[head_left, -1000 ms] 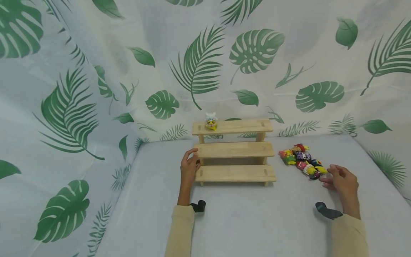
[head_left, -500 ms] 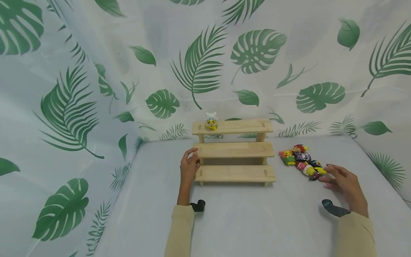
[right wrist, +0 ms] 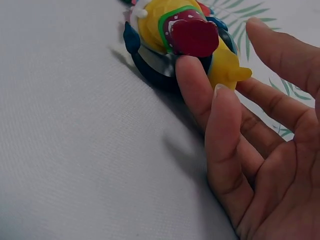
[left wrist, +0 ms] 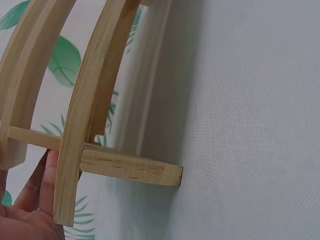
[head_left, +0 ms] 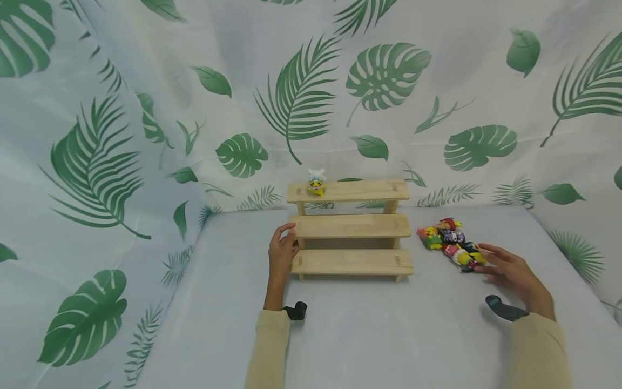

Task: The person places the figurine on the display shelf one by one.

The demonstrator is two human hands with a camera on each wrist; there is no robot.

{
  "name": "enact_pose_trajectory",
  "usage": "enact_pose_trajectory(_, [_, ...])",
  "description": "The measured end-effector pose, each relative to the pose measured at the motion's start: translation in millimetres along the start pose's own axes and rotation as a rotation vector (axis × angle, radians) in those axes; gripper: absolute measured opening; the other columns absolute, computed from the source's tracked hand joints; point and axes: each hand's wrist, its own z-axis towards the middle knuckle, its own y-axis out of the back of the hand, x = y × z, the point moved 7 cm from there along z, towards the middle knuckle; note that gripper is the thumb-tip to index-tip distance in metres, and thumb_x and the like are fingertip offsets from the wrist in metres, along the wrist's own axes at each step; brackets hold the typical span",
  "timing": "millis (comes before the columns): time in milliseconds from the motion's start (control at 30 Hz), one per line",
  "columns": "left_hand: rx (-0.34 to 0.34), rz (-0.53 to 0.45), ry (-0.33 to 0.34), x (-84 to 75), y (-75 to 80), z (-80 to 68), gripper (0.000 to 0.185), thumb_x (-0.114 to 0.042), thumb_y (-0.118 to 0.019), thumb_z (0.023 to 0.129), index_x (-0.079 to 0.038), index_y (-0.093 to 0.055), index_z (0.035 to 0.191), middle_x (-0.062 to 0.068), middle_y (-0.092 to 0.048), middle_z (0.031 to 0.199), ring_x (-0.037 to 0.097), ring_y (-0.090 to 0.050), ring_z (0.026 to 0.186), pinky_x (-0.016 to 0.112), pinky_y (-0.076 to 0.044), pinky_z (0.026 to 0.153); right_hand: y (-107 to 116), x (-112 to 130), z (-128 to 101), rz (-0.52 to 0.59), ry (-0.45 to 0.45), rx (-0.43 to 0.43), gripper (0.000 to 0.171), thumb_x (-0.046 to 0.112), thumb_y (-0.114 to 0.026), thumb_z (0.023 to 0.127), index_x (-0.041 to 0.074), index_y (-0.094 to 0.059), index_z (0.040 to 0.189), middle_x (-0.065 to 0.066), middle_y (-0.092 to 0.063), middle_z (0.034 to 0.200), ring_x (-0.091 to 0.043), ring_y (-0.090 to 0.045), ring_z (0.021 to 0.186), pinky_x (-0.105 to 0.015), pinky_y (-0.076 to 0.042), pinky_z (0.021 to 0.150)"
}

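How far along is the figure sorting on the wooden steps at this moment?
Done: one small figure stands on the top step of the wooden rack. In hand: the left hand holds the rack's left end, and the right hand, fingers straight, touches the nearest toy in the pile of figures. Left: that whole pile lies on the table; the middle and bottom steps are bare.
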Motion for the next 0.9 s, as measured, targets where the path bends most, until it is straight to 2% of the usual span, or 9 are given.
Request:
enact_pose_trajectory(67, [0.002, -0.002, 0.006, 6.0, 1.2, 4.1, 0.037, -0.029, -0.056, 0.100, -0.007, -0.059, 0.130, 0.025, -0.067, 0.109, 0.039, -0.062, 0.103, 0.051, -0.053, 0.087, -1, 0, 2, -0.002, -0.001, 0.005, 0.070, 0.055, -0.053, 0.096, 0.027, -0.027, 0.154, 0.035, -0.048, 0.093, 0.006, -0.065, 0.085, -0.023, -0.053, 0.074])
enact_pose_trajectory(233, [-0.015, -0.011, -0.006, 17.5, 1.8, 9.0, 0.038, -0.035, -0.057, 0.099, -0.013, -0.060, 0.130, 0.023, -0.068, 0.106, 0.034, -0.064, 0.094, 0.034, -0.055, 0.075, -2, 1, 2, -0.039, -0.008, -0.015, 0.086, 0.054, -0.055, 0.094, 0.012, -0.015, 0.157, 0.033, -0.050, 0.089, 0.005, -0.064, 0.083, -0.022, -0.054, 0.073])
enact_pose_trajectory(367, [-0.039, 0.005, -0.020, 19.1, 1.6, 8.7, 0.035, -0.038, -0.058, 0.098, -0.016, -0.062, 0.126, 0.017, -0.069, 0.098, 0.025, -0.063, 0.085, 0.023, -0.051, 0.066, -3, 4, 2, -0.079, 0.009, -0.048, 0.089, 0.054, -0.057, 0.094, 0.004, -0.017, 0.156, 0.031, -0.050, 0.089, 0.003, -0.064, 0.081, -0.022, -0.054, 0.071])
enact_pose_trajectory(533, [-0.052, 0.018, -0.026, 18.8, 2.4, 8.3, 0.033, -0.040, -0.058, 0.098, -0.019, -0.063, 0.124, 0.010, -0.070, 0.097, 0.018, -0.063, 0.088, 0.026, -0.054, 0.070, -5, 6, 4, -0.121, 0.030, -0.123, 0.087, 0.055, -0.059, 0.092, 0.003, -0.024, 0.153, 0.027, -0.049, 0.091, 0.001, -0.064, 0.078, -0.022, -0.054, 0.068])
enact_pose_trajectory(700, [-0.035, 0.022, -0.029, 17.7, 1.0, 10.5, 0.038, -0.040, -0.057, 0.098, -0.017, -0.061, 0.128, 0.014, -0.070, 0.103, 0.029, -0.063, 0.101, 0.039, -0.056, 0.080, -4, 3, 6, -0.103, 0.050, -0.211, 0.080, 0.053, -0.060, 0.092, 0.008, -0.032, 0.151, 0.025, -0.053, 0.085, -0.001, -0.063, 0.073, -0.021, -0.054, 0.065])
enact_pose_trajectory(767, [-0.032, 0.019, -0.026, 17.2, 0.5, 10.3, 0.040, -0.041, -0.056, 0.099, -0.016, -0.060, 0.129, 0.017, -0.069, 0.104, 0.034, -0.062, 0.103, 0.042, -0.056, 0.083, -3, 2, 6, -0.104, 0.053, -0.246, 0.080, 0.054, -0.060, 0.092, 0.009, -0.032, 0.151, 0.017, -0.056, 0.091, 0.000, -0.062, 0.071, -0.020, -0.054, 0.064])
enact_pose_trajectory(833, [-0.037, 0.022, -0.021, 17.5, 0.5, 9.1, 0.039, -0.040, -0.056, 0.099, -0.016, -0.060, 0.129, 0.017, -0.069, 0.105, 0.033, -0.062, 0.103, 0.041, -0.056, 0.083, -3, 1, 6, -0.103, 0.044, -0.272, 0.081, 0.054, -0.060, 0.092, 0.010, -0.030, 0.153, 0.002, -0.059, 0.105, 0.000, -0.062, 0.070, -0.020, -0.054, 0.064])
enact_pose_trajectory(900, [-0.049, 0.031, -0.016, 19.1, 1.1, 7.8, 0.036, -0.039, -0.056, 0.099, -0.017, -0.061, 0.127, 0.015, -0.069, 0.104, 0.028, -0.063, 0.101, 0.038, -0.056, 0.081, -3, -1, 5, -0.094, 0.027, -0.289, 0.083, 0.054, -0.059, 0.092, 0.010, -0.027, 0.154, -0.015, -0.053, 0.121, 0.000, -0.062, 0.070, -0.019, -0.054, 0.064])
